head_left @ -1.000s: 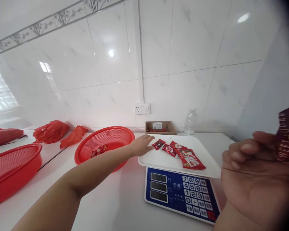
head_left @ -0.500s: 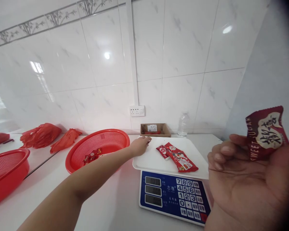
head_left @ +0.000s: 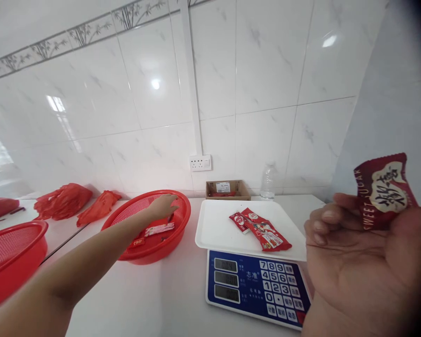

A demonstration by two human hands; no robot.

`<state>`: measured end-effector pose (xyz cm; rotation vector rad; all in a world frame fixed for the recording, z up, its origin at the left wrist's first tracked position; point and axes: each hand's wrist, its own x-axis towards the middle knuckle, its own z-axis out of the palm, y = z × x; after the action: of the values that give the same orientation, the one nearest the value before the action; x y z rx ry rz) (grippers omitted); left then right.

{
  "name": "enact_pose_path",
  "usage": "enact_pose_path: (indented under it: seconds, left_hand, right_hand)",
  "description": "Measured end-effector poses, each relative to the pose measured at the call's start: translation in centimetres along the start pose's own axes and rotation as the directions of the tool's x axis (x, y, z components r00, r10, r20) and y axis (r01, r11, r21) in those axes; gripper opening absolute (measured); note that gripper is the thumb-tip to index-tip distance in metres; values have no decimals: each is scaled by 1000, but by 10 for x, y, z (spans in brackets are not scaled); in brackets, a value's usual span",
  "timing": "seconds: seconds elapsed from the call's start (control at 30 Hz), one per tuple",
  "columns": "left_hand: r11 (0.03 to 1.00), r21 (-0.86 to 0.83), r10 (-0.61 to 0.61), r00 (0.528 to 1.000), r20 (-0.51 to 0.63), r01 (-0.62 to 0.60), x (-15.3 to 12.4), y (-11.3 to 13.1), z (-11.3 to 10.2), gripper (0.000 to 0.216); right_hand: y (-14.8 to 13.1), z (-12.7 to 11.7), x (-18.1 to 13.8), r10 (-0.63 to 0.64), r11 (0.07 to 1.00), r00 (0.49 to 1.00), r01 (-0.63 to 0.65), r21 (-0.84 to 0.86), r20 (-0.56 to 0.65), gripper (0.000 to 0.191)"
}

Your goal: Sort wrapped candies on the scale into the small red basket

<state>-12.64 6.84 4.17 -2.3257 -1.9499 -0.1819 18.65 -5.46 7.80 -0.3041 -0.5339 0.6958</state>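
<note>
My left hand point(head_left: 164, 206) reaches into the red mesh basket point(head_left: 126, 220), fingers stretched out over a few red and white snack packets point(head_left: 157, 230) lying in it. Whether it holds one I cannot make out. Close to the camera, my right hand point(head_left: 365, 262) is raised with its fingers curled, gripping a dark red candy packet point(head_left: 384, 189) printed "SWEET SUGAR". A blue electronic scale point(head_left: 256, 288) with a white tray point(head_left: 217, 224) stands between the hands. A few red packets point(head_left: 261, 229) lie on that tray.
A second red basket point(head_left: 10, 252) sits at the far left. Red plastic bags point(head_left: 63, 201) lie against the tiled wall. A small cardboard box point(head_left: 227, 189) and a clear plastic bottle point(head_left: 267, 181) stand behind the scale, below a wall socket point(head_left: 200, 163).
My left hand left the scale tray, where one small packet is gone, and moved left into the red basket. My right hand rose slightly with its packet.
</note>
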Motion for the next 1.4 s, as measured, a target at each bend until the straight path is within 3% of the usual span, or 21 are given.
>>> enact_pose_path:
  seconds: [0.17, 0.37, 0.47, 0.57, 0.77, 1.0, 1.2, 1.3, 1.4]
  left_hand:
    - [969, -1, 246, 969, -24, -246, 7, 52, 16, 37]
    - [804, -51, 594, 803, 52, -592, 17, 137, 36, 46]
    - [771, -63, 637, 767, 76, -634, 26, 160, 44, 47]
    - [801, -53, 599, 797, 77, -596, 30, 168, 49, 43]
    - [881, 7, 472, 880, 58, -473, 21, 148, 38, 37]
    - [985, 90, 150, 989, -10, -149, 13, 67, -3, 36]
    - [984, 145, -125, 983, 138, 105, 3, 2, -16, 31]
    - [982, 141, -153, 970, 187, 128, 0, -1, -15, 31]
    - [989, 126, -91, 986, 137, 74, 3, 19, -9, 35]
  right_hand:
    - [-1, -3, 1, 5, 1000, 1000, -5, -5, -16, 30]
    - [0, -2, 1, 6, 1000, 999, -6, -1, -32, 37]
    - [-1, -1, 1, 0, 1000, 1000, 0, -2, -13, 32]
    - [-2, 1, 0, -7, 1000, 1000, 6, -18, -8, 29]
    - [-2, 1, -1, -29, 999, 999, 30, -32, 26, 28]
    - [-3, 0, 0, 2, 1000, 1000, -3, -15, -11, 32]
    - [-3, 2, 1, 17, 1000, 1000, -16, 11, -25, 35]
    - [-3, 2, 1, 8, 1000, 1000, -8, 9, -7, 34]
    - [-3, 1, 0, 9, 1000, 1000, -8, 11, -4, 33]
